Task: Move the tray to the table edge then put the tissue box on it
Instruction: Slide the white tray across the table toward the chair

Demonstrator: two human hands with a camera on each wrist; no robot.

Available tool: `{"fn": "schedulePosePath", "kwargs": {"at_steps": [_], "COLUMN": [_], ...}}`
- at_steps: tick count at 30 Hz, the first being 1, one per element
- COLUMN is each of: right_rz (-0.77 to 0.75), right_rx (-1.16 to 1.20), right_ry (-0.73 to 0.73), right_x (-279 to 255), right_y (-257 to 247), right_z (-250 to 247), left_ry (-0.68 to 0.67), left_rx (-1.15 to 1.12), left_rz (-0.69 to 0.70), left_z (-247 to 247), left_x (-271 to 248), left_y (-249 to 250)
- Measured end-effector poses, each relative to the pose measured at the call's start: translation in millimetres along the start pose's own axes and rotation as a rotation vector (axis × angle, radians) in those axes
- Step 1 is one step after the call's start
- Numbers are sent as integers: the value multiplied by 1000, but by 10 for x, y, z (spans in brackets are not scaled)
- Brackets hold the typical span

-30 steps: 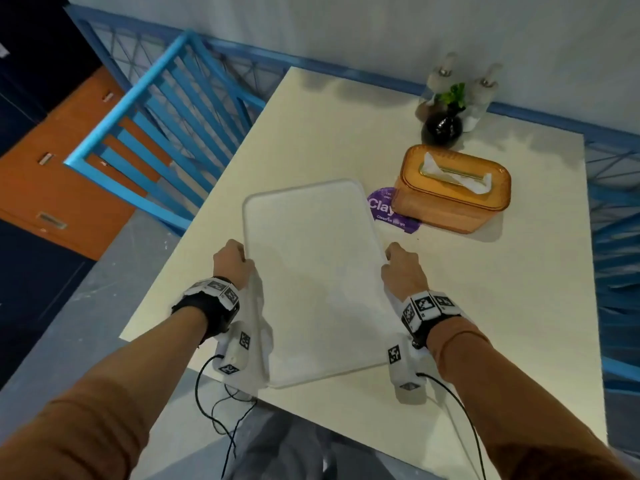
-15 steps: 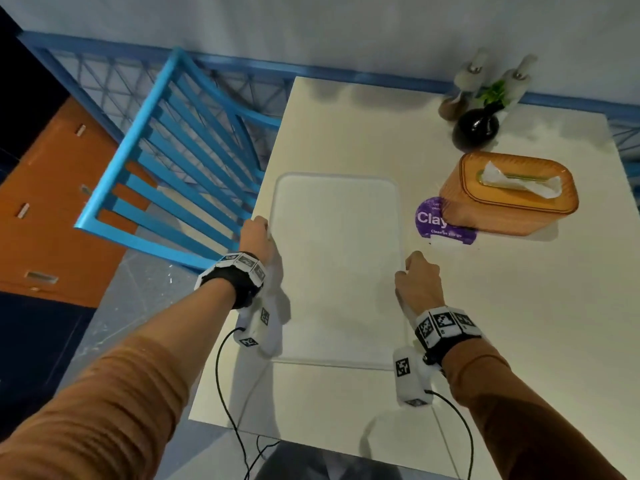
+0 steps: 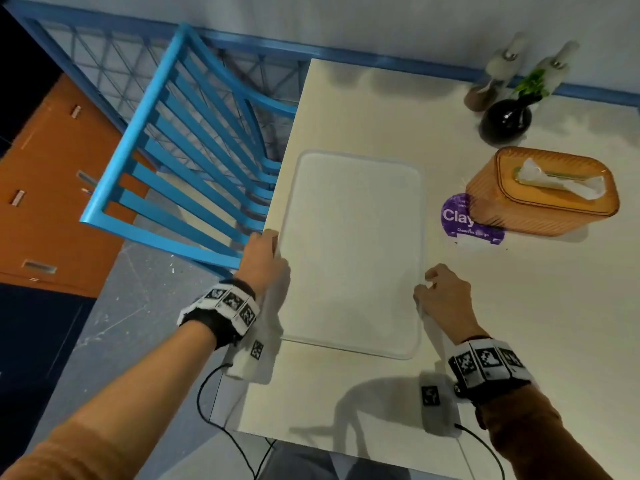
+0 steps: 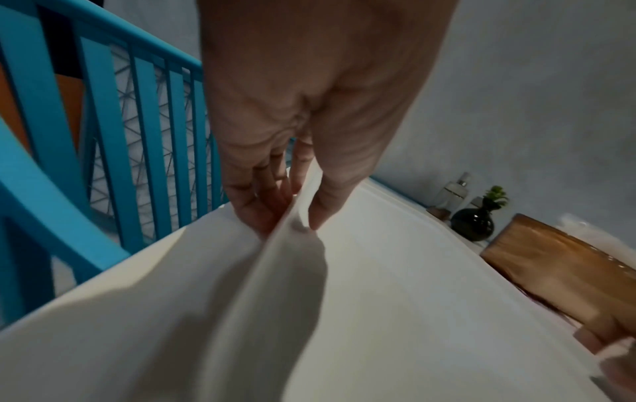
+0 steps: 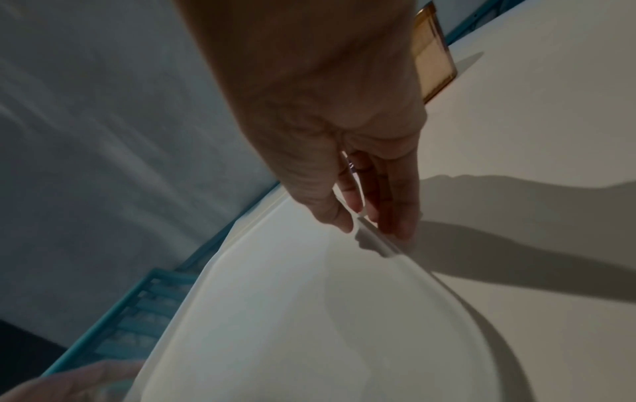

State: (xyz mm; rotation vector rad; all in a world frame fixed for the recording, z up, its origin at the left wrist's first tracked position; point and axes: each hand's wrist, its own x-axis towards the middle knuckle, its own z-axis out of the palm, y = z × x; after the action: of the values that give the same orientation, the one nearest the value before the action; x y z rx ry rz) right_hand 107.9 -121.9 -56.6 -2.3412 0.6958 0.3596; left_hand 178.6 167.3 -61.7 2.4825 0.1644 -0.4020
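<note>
At the table's point(image 3: 519, 323) left edge, left hand point(image 3: 265, 261) pinches the tray's point(image 3: 353, 244) rim; right hand point(image 3: 446, 294) hovers loosely spread.

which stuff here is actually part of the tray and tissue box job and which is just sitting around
Job: tray, tissue box, left hand pinching the tray rim, right hand at its other rim.

Lying about: black vase, two bottles, purple sticker, blue chair.
</note>
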Motion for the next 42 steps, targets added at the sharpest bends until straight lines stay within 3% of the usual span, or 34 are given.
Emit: {"fn": "schedulePosePath", "kwargs": {"at_steps": [5, 11, 21, 35, 38, 42], "right_rz": [23, 11, 13, 47, 3, -123], "right_rx": [3, 13, -25, -111, -50, -54], "right_ry": [2, 63, 80, 58, 17, -13], "right_x": [-107, 94, 587, 671, 642, 497], "right_y": [51, -179, -573, -663, -614, -546], "right_z": [83, 74, 61, 27, -49, -508], "left_ry": [17, 65, 81, 50, 56, 72], "left_rx": [-36, -52, -72, -40, -18, 27], "left_rz": [-2, 30, -38, -53, -44, 80], "left_z": [57, -49, -193, -178, -246, -434], "left_x": [-210, 92, 661, 780, 756, 716], "left_y": [-152, -18, 129, 89, 137, 414]}}
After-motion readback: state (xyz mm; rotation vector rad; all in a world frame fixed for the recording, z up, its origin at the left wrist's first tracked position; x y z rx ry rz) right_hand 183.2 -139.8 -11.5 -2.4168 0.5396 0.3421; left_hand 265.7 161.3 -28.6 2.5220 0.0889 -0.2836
